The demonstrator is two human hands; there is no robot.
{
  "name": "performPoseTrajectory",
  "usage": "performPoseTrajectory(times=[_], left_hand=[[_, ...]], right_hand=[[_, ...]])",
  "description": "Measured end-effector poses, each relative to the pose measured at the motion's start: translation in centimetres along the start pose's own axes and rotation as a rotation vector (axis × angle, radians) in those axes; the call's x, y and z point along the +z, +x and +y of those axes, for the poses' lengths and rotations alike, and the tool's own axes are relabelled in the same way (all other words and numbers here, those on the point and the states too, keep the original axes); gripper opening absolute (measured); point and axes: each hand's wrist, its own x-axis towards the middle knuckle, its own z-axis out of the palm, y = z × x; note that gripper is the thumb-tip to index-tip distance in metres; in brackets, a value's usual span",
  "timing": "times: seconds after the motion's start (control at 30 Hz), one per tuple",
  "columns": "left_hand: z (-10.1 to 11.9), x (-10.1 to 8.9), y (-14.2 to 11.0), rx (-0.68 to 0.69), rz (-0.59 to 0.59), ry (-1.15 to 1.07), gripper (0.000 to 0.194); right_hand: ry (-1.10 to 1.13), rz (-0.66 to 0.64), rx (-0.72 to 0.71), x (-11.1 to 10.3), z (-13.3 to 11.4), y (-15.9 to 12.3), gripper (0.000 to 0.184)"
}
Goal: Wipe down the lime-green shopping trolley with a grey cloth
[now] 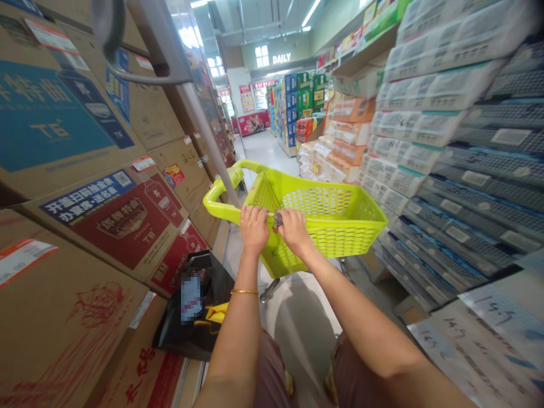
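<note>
A lime-green plastic shopping cart stands sideways in front of me, its handle to the left and its basket to the right. I see no goods in the visible part of the basket. My left hand is closed over the near side rim, close to the handle. Just right of it, my right hand also grips that rim. A small dark, brownish object sits between the two hands by the right fingers; its kind is unclear. A gold-coloured bracelet circles my left wrist.
Stacked cardboard cartons line the left side. A black bag rests low beside them. A metal pole slants down near the cart handle. Wrapped packs are piled high on the right. Pale aisle floor runs toward shelves behind.
</note>
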Motion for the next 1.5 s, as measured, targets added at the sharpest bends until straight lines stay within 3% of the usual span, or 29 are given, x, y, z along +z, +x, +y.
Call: performPoseTrajectory(times=[0.2,0.3,0.43,0.53,0.67,0.93,1.17,1.3,1.5], left_hand=[[0.8,0.2,0.0,-0.058,0.002,-0.040,0.029],[1.1,0.3,0.0,-0.067,0.015,-0.015,0.030],[0.8,0.3,-0.1,-0.047,0.011,0.027,0.027],[0.3,0.1,-0.1,-0.037,-0.017,0.039,0.026],[-0.1,-0.3,-0.1,-0.011,-0.044,0.028,0.028],[-0.3,-0.4,0.1,0.017,-0.020,0.020,0.030],[1.1,0.5,0.1,-0.017,-0.022,0.049,0.027],[2.9,1.8,0.1,0.075,-0.140,0.017,0.027],[3.1,2.4,0.2,0.088,-0.153,0.071,0.023]], right_hand=[[-0.055,0.062,0.082,-1.5,1.9,-1.6,0.035],[0.007,0.063,0.133,-1.0,0.5,-0.9,0.035],[0.138,0.033,0.060,0.3,-2.3,0.6,0.039],[0.162,0.039,0.025,0.6,-3.0,1.0,0.041],[0.111,-0.021,-0.023,0.1,-1.7,0.5,0.039],[-0.036,-0.008,0.071,-1.7,1.7,-1.4,0.036],[-0.014,0.003,0.194,-1.2,0.4,-0.8,0.037],[0.079,0.027,0.176,-0.5,-0.3,-0.4,0.040],[0.071,0.015,0.091,-0.1,1.0,-0.4,0.039]])
